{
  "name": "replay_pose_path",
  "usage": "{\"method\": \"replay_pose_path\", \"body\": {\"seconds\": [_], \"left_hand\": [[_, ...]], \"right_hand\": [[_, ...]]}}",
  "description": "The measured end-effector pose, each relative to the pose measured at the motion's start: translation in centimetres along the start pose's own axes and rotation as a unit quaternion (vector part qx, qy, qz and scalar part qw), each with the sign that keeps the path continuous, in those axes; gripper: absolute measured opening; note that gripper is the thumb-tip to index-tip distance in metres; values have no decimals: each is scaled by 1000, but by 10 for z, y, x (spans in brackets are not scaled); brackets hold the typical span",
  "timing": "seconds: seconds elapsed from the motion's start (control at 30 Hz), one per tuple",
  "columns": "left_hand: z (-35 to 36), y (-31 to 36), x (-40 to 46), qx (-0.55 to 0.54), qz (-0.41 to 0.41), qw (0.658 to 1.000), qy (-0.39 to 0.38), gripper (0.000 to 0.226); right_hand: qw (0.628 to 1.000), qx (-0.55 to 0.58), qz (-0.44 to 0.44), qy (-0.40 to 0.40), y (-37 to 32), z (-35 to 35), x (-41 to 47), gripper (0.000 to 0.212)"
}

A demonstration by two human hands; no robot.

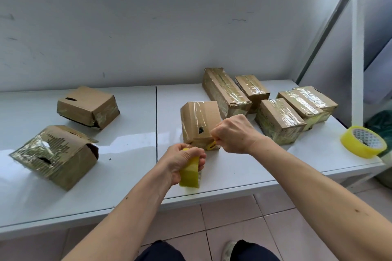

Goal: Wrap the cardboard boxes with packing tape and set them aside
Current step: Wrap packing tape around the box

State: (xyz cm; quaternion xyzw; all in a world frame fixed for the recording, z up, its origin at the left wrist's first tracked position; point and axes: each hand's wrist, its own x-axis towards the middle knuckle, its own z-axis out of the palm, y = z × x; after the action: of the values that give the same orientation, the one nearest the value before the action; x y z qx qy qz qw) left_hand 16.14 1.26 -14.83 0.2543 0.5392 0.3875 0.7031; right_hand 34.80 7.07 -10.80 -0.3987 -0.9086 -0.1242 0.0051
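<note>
Left hand is wrapped around a yellow tape roll near the worktop edge. Right hand is fisted on a small yellow cutter against the middle box. Taped boxes sit right, two torn boxes left.

Desk runs L–R against wall. Two boxes on L side: one toward back, one nearer front-L. Box at centre, just R of desk seam. Behind & R of it, a cluster of four boxes: long box, short box beside it, box in front, box farthest R. Tape roll at desk's R edge. L hand w/ 2nd roll before centre box; R hand at its front-R corner.
</note>
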Motion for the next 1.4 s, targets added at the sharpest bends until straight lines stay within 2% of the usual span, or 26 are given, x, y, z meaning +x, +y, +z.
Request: {"method": "replay_pose_path", "body": {"seconds": [0.07,0.17,0.23,0.3,0.47,0.53,0.67,0.77,0.9,1.03,1.1,1.17,1.2,1.23,1.3,1.4], "left_hand": [[-7,7,1,-5,5,1000,7,44],[-11,12,-3,4,-5,1000,-2,43],[-12,10,-3,12,-12,1000,-8,44],[-10,8,-3,14,-18,1000,-15,44],[-15,7,-5,15,-18,1000,-17,52],[-18,8,-7,20,-26,999,-31,44],[-20,16,-11,44,-47,997,-52,6],[-19,11,-21,73,-85,990,-81,6],[-20,7,-27,52,-73,994,-55,4],[-16,11,-26,51,-66,995,-48,3],[-15,13,-28,40,-51,997,-37,12],[-17,17,-29,23,-22,999,-7,26],[-20,18,-29,17,-8,1000,14,35],[-21,19,-29,12,5,999,34,44],[-26,22,-26,7,31,996,78,56],[-27,28,-17,52,96,984,144,50]], "right_hand": [[1000,7,21,-21,7,-4,-3,15],[987,115,91,65,9,0,-10,13],[970,171,138,109,-6,5,-3,34],[962,188,165,111,-23,10,13,56],[959,199,169,112,-33,30,45,51],[957,203,157,136,-30,38,46,53],[957,191,134,170,-26,49,45,55],[961,170,146,165,-29,50,49,52],[961,195,166,102,-26,38,51,51],[960,207,170,79,-25,35,50,40],[964,203,167,40,-28,30,52,43],[940,286,184,32,-21,22,48,63],[917,337,207,59,-15,20,42,67],[892,367,241,104,-7,21,34,57],[861,356,325,163,3,32,12,27],[856,290,403,145,7,62,-20,31]]}}
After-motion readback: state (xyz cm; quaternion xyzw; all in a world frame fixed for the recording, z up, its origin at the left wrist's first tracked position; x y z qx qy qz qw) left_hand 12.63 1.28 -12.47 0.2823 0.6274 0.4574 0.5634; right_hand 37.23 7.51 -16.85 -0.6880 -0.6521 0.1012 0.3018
